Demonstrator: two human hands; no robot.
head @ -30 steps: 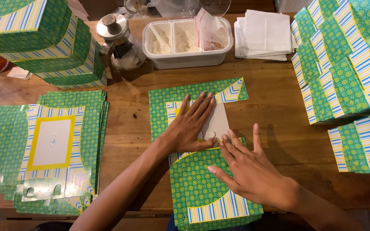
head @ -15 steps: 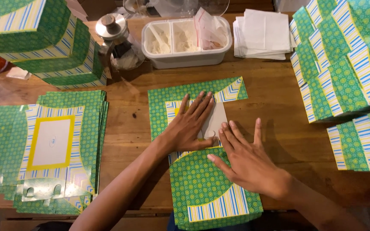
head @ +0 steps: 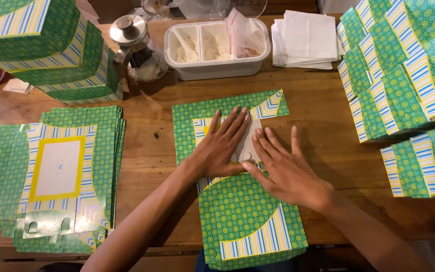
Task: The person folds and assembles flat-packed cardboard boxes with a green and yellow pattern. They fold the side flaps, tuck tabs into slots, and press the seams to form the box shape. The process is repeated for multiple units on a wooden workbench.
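Centre of the wooden worktop [head: 142, 146]: flat green patterned box blank [head: 237, 196] with blue-yellow striped edges, lying open, near end overhanging the worktop's front edge. Left hand [head: 221, 146] lies palm down on the blank's middle, fingers straight and close together, pointing away from the person, covering part of the pale window panel [head: 250, 146]. Right hand [head: 283, 168] is flat too, fingers spread, thumb out to the right, fingertips touching the same panel just beside the left hand; its heel sits on the blank's right edge. Neither hand pinches anything, both press down. Blank's far flap extends beyond the fingertips, curved green flap lies nearer the person, below both wrists.

Left side: stack of flat blanks [head: 56, 176], same print. Far left: stacked folded boxes [head: 41, 50]. Right: more folded boxes [head: 404, 70] in rows. Back: white two-compartment tub [head: 217, 68], glass jar with metal lid [head: 137, 50], pile of white paper sheets [head: 305, 40].
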